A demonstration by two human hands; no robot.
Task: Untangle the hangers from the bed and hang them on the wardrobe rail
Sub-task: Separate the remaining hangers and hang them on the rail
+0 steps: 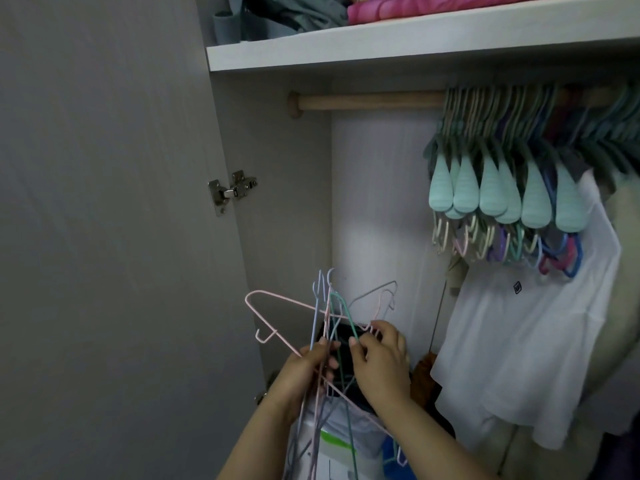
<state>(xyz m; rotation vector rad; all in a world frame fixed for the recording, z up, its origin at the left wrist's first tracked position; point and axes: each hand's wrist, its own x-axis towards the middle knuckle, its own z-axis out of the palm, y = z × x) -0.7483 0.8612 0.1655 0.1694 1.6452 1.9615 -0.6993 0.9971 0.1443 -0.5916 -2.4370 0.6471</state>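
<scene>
Two bare forearms and hands, nothing worn

Both forearms are uncovered as far as the bottom edge of the head view, with no sleeve or cuff on either. The left hand (304,367) and the right hand (379,363) carry no glove, and no ring, watch or bracelet shows. The fingers (356,348) have short, unpainted nails.
</scene>
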